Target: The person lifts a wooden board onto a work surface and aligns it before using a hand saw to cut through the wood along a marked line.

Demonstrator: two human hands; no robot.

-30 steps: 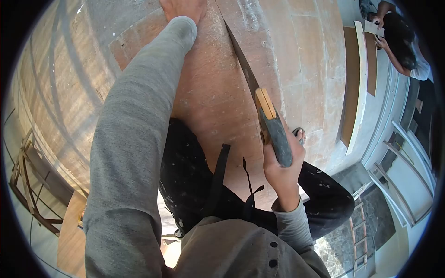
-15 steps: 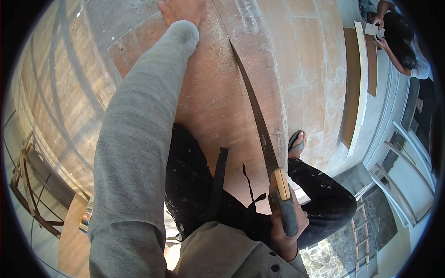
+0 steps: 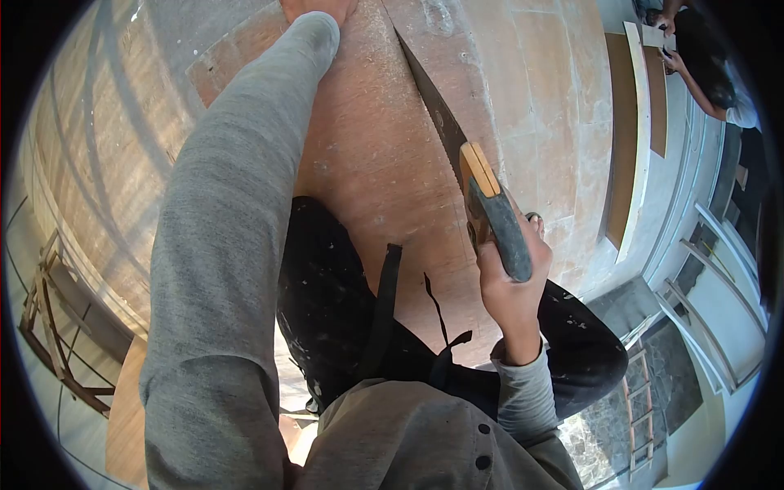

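A hand saw with a yellow and dark grey handle lies along a thin cut line in a worn plywood sheet. My right hand is wrapped round its handle, to the right of centre. The blade points away from me, and its far tip meets the cut near the top edge. My left hand presses on the plywood left of the cut, partly out of view at the top, its fingers hidden. Pale sawdust lies beside the cut.
My knees, in black trousers, rest at the sheet's near side. At the upper right another person handles a small piece beside long boards. A wooden ladder is at the lower right, a brown frame at the left.
My right hand has pushed the saw forward, away from my body, and more of the blade has passed into the cut. My left hand sits slightly higher in view.
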